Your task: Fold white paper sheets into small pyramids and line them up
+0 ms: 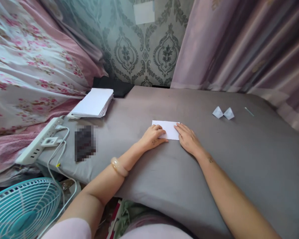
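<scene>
White paper (pixel 169 127) lies on the grey-covered counter (pixel 149 104). The left hand (pixel 153 136) covers its left end, fingers slightly curled; whether they pinch it, I cannot tell. The right hand (pixel 188 138) rests on its right end, fingers extended.

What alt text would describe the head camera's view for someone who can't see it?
A person's left hand and right hand rest on a white paper rectangle on a grey surface. Farther right lies a folded paper shape; at left are a paper stack, a power strip and a teal fan.
</scene>
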A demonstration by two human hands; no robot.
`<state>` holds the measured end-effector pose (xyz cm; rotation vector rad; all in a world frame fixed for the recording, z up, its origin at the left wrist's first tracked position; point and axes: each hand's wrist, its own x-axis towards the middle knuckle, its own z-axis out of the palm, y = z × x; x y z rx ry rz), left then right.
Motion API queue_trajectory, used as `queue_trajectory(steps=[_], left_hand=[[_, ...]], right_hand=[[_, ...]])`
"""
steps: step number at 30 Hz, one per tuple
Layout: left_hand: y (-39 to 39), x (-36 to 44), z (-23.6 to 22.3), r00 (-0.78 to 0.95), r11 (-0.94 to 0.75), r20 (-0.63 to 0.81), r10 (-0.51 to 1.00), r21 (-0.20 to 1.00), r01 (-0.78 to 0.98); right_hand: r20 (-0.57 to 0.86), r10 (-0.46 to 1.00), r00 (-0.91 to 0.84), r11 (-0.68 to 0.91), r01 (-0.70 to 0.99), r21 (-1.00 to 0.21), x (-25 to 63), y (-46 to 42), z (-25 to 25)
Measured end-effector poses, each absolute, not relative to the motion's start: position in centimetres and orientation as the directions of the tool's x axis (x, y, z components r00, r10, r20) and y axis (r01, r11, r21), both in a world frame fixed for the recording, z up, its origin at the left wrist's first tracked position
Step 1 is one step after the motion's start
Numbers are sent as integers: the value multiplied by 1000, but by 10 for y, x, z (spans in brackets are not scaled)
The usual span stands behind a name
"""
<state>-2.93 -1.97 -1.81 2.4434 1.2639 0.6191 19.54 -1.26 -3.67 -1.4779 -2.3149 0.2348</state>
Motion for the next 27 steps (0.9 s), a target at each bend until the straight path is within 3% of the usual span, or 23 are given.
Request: queue_trajectory(steps=[4, 7, 9, 11, 14, 16, 18, 23, 25, 27], left_hand=[[-21, -26, -15, 556, -585, 218, 802, 476, 657], [-26, -24, -6, 523, -574, 262, 811, 526, 627], [-29, -23, 0, 334, -500, 372, 866, 655, 566], [-30, -23, 3, 27, -380, 402, 915, 839, 391], [-30, -24, 1, -213, -188, 179, 960, 982, -23], [-29, -24, -3, -194, -66, 25, 981, 976, -209], [-28, -23, -8, -162, 42, -88, 983, 963, -266], [-28, -24, -15, -43, 207, -211, 977, 976, -68], [-29, -29, -17, -42, 74, -68, 997, 985, 158], [-29, -36, -18, 26, -162, 168, 985, 882, 443]], right_hand=[[345, 900, -267, 419, 747, -515, 196, -15, -35], [451, 892, -33, 359, 657, -663, 196, -18, -28], [449, 881, 151, 289, 580, -762, 195, -22, -21], [387, 890, 241, 249, 452, -856, 193, -26, -14], [228, 960, 163, 200, 170, -965, 187, -32, -7], [99, 993, 58, 99, 7, -995, 181, -35, -6], [-3, 1000, 15, -2, -43, -999, 175, -37, -8], [-157, 983, 95, -160, 31, -987, 174, -33, -17], [-205, 971, 121, -211, 46, -976, 178, -31, -17], [-228, 964, 136, -239, 73, -968, 182, -30, -16]])
